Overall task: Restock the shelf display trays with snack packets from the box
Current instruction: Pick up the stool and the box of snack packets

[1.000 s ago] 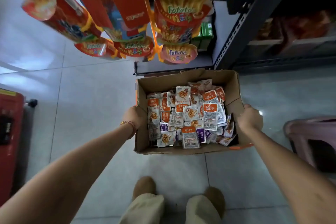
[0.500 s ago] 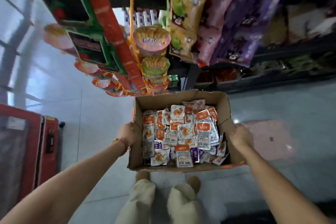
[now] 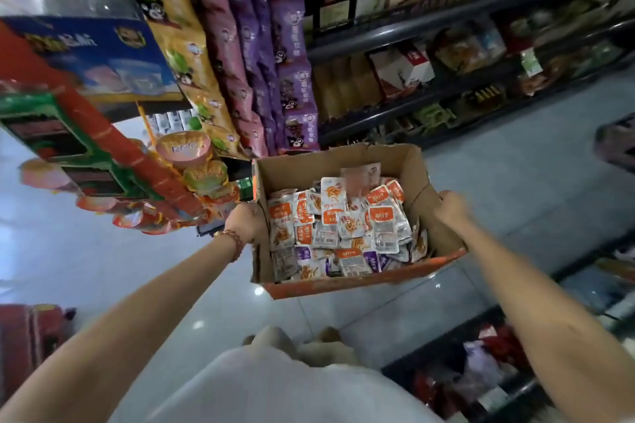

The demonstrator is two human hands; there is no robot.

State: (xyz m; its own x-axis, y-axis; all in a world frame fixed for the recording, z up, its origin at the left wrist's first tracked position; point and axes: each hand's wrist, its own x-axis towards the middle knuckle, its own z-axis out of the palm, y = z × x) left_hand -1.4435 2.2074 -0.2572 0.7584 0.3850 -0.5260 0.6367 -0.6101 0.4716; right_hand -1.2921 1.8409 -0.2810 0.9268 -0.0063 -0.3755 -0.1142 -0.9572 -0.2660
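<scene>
Left hand (image 3: 245,221) gripped the box (image 3: 326,165) by its left wall; right hand (image 3: 450,208) curled over the right edge. Box mid-frame between both hands, heaped with packets (image 3: 343,230). Shelves (image 3: 446,21) upper right, hanging bags (image 3: 292,79) top centre.

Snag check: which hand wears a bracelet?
The left hand, on the box's left wall: a beaded bracelet circles its wrist; the right hand has none.

Print on the packets (image 3: 338,233) in the box (image 3: 309,165) is illegibly small; shelf goods (image 3: 464,51) are blurred.
</scene>
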